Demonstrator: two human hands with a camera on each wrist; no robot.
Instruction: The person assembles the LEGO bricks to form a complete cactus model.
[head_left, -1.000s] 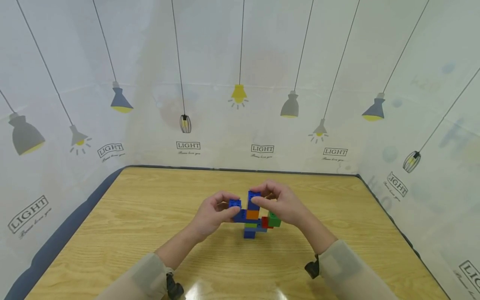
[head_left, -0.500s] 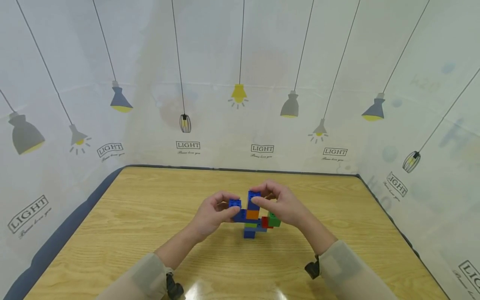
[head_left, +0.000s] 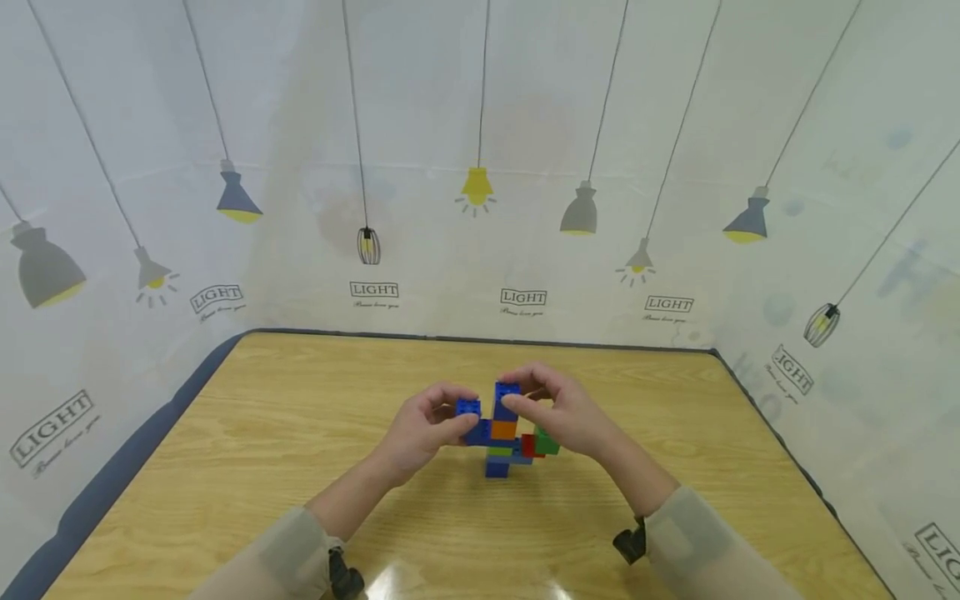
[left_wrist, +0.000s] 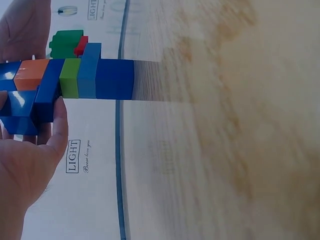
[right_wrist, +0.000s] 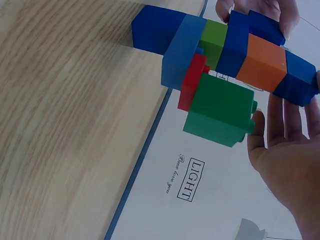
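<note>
A toy building-block structure stands upright on the table, joined in one piece. Its column rises from a dark blue block [head_left: 496, 471] through a light blue block [left_wrist: 89, 72], a lime green block [left_wrist: 70, 78], a long blue block [right_wrist: 234, 45] and an orange block [head_left: 503, 430] to a top blue block [head_left: 504, 408]. My left hand [head_left: 415, 435] pinches the upper-left blue block [head_left: 468, 408] between thumb and fingers. With thumb and fingertips, my right hand [head_left: 573, 414] grips the top blue block. On the right arm sit a red block [right_wrist: 192, 82] and a green block [right_wrist: 220, 102].
The wooden table [head_left: 300, 392] has a dark edge band [head_left: 420, 337] along its back. Behind it hangs a pale wall sheet [head_left: 420, 125] printed with lamps and lettering. Dark straps or devices [head_left: 630, 542] sit at both sleeve cuffs.
</note>
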